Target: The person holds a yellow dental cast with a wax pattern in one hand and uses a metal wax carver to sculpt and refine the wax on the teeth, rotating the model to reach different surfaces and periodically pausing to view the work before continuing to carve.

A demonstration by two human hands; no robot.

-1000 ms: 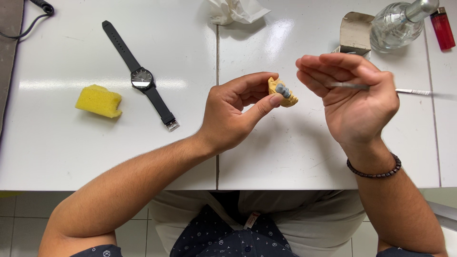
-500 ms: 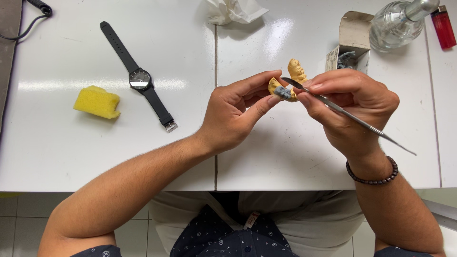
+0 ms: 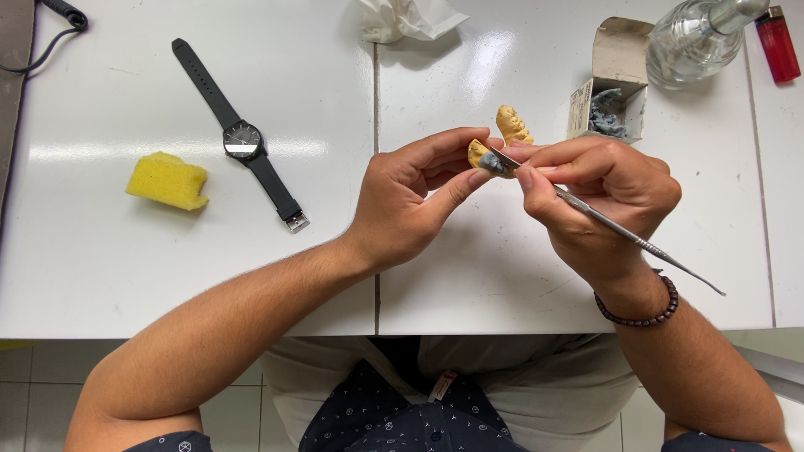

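Note:
My left hand [image 3: 410, 197] pinches a small yellow model piece [image 3: 481, 155] with a grey patch between thumb and fingers, above the white table [image 3: 469, 276]. My right hand [image 3: 599, 197] grips a thin metal hand tool [image 3: 624, 230] like a pen. Its flat tip rests on the grey patch of the piece. The tool's long handle sticks out past my wrist toward the lower right. A second yellow piece [image 3: 512, 125] lies on the table just behind my fingers.
A black wristwatch [image 3: 241, 138] and a yellow sponge [image 3: 168, 180] lie at the left. An open small cardboard box [image 3: 615, 79] with grey material, a glass bottle [image 3: 699, 38], a red lighter [image 3: 777, 43] and crumpled tissue [image 3: 402, 18] sit along the back.
My right hand turned from palm-up to a pen grip on the metal tool and brought its tip onto the yellow piece. The left hand stayed in place.

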